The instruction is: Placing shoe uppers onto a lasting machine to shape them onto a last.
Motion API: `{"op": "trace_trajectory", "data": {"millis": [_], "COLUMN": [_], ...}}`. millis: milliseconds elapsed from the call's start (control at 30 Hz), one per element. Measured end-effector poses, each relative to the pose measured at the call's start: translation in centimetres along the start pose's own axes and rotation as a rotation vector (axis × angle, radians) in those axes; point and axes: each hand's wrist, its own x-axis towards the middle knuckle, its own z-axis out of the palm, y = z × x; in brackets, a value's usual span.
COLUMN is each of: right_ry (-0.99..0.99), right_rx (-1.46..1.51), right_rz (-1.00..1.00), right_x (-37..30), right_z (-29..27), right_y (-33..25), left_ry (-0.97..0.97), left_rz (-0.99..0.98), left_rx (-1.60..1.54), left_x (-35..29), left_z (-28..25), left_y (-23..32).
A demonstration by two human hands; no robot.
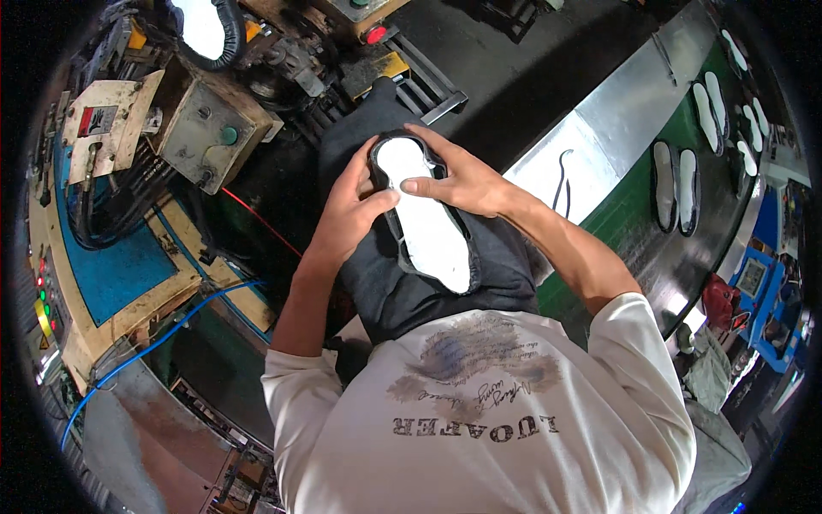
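A black shoe upper [435, 242] with a white insole board on its underside lies bottom up over my lap, its one rounded end away from me and its narrower end toward me. My left hand [349, 201] is wrapped round the far end's left side, with the thumb on the edge of the white board. On the other side, my right hand [458, 178] grips the black rim, and its thumb presses on the white surface. The fingers below the shoe are partly hidden. To the right, a thin dark hooked tool [562, 180] lies on a shiny metal sheet [604, 141].
At the upper left stands a machine with a control box [210, 137] and another white-bottomed shoe [204, 32]. Several similar shoes [687, 190] lie on the green and dark bench at right. A blue hose [158, 341] runs along the left. A blue device [753, 278] sits far right.
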Motion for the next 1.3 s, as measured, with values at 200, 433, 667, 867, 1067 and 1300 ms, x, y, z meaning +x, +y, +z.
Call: {"op": "trace_trajectory", "data": {"millis": [200,433,667,867,1067,1300], "right_ry": [0.018,0.07,-0.026,-0.075,-0.097,-0.073], "right_rx": [-0.035,-0.085,0.092,0.509,0.17,0.026], "right_rz": [-0.023,-0.039,-0.078,-0.028,-0.126,-0.12], "right_x": [-0.1,-0.5,-1.5,-0.5,0.3,0.6], "right_z": [0.8,1.7,0.3,-1.2,-1.6,-1.2], "right_y": [-0.1,-1.3,-1.5,1.0,0.6,1.2], "left_ry": [0.174,0.219,0.167,0.03,0.107,0.155], "left_rz": [0.082,0.056,0.088,0.059,0.097,0.012], "left_rx": [-0.07,-0.046,-0.145,-0.301,-0.156,-0.089], "left_x": [1.1,0.7,0.1,0.1,0.1,0.5], "left_z": [1.7,2.1,0.1,0.5,0.5,1.5], "left_y": [-2.6,-2.5,-2.8,-2.6,-3.0,-2.8]}}
